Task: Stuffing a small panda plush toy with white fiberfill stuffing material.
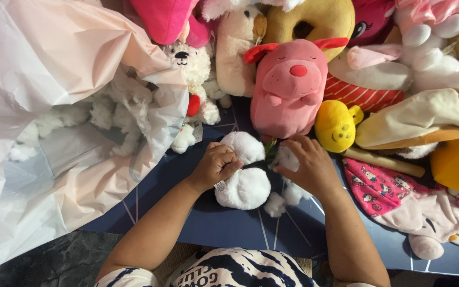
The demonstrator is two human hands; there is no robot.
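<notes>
Landmark: white plush toy (pixel 243 172), laid on the dark blue worktop (pixel 229 226) directly ahead of the person – all places below are reckoned from it.
Left hand: left hand (pixel 216 165), curled shut against the toy's left side; the body is pinched and steadied, it seems, so that it cannot roll.
Right hand: right hand (pixel 306 162), set at the toy's upper right, fingers closed on a small tuft of white stuffing (pixel 288 158) – apparently held at an opening in the toy, though the opening itself is hidden.
Loose stuffing: scraps of white fibre (pixel 285 199), dropped just right of and below the toy.
Supply: large pale plastic bag (pixel 54 69), lying open well to the left, with stuffing (pixel 115 106) spilling out; kept within reach of the left hand.
Behind: pink plush animal (pixel 289 85), stood upright just beyond the toy; a white teddy bear (pixel 195 69) is seen up and to the left.
Right of toy: yellow plush (pixel 336 125), near; a pink patterned fabric piece (pixel 381 188), limp and seemingly unfilled, farther right.
</notes>
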